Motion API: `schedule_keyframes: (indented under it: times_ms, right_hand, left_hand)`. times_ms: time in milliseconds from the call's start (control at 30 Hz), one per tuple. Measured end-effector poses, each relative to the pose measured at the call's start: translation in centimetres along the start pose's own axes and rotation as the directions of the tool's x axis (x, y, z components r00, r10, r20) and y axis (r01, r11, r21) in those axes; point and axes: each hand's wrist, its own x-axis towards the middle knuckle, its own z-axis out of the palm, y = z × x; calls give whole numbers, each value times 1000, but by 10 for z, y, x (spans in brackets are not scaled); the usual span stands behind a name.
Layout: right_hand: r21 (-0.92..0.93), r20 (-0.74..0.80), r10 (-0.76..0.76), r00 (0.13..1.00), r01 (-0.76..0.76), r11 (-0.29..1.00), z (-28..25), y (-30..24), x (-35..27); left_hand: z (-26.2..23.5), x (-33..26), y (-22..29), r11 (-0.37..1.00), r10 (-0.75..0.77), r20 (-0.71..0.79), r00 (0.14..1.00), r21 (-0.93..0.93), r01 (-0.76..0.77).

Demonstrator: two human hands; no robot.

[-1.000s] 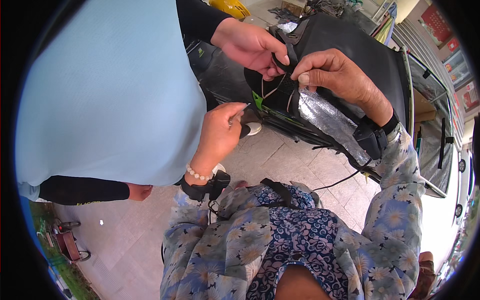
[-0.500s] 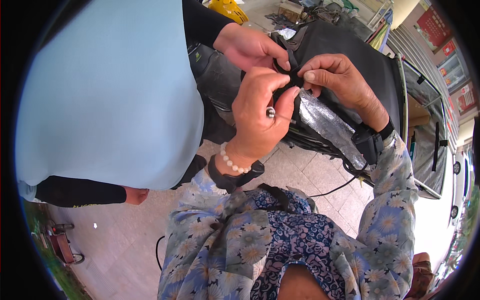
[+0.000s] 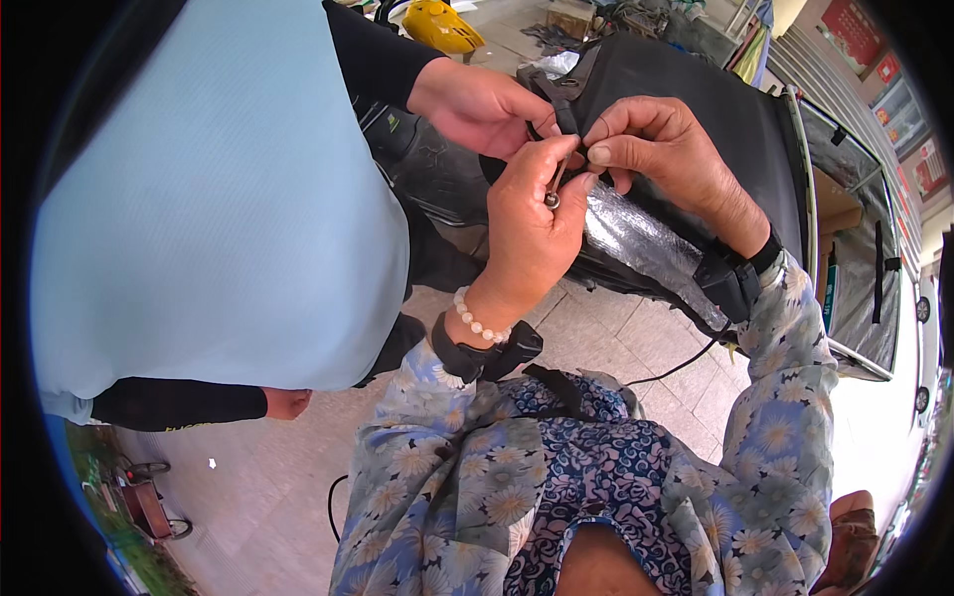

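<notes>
My left hand [image 3: 532, 214], with a beaded bracelet at the wrist, is closed around a thin metal tool with a round shiny end [image 3: 553, 201]. Its thumb and forefinger come close to a piece of black material [image 3: 582, 157]. Opposite, my right hand [image 3: 661, 149] pinches that black material between thumb and fingers. The exact point where the tool's tip lies is hidden by my fingers. Just beyond my left hand, a co-worker's hand [image 3: 482, 104] holds a black strap [image 3: 564, 111]. Below my right hand hangs a silvery foil lining [image 3: 646, 243].
A large black padded cover [image 3: 686, 99] lies behind the hands. To the left stands the co-worker in a light blue shirt [image 3: 219, 199]. A yellow helmet-like object [image 3: 442, 27] is at the top. A black cable [image 3: 681, 368] trails above the tiled floor [image 3: 606, 323].
The tool in my left hand has turned from pointing right to pointing up toward the black material. My hands have drawn closer together, and the co-worker's hand has shifted slightly left.
</notes>
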Motion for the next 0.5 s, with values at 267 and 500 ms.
schedule_keyframes:
  times_ms: [267,500]
  right_hand:
    - [-115,75,-81,994,90,989,-11,6,4]
    - [-73,91,-60,994,67,995,-10,2,3]
  left_hand:
    - [-2,12,-5,919,-254,141,957,-273,284]
    - [-13,15,-10,982,-111,103,988,-139,125]
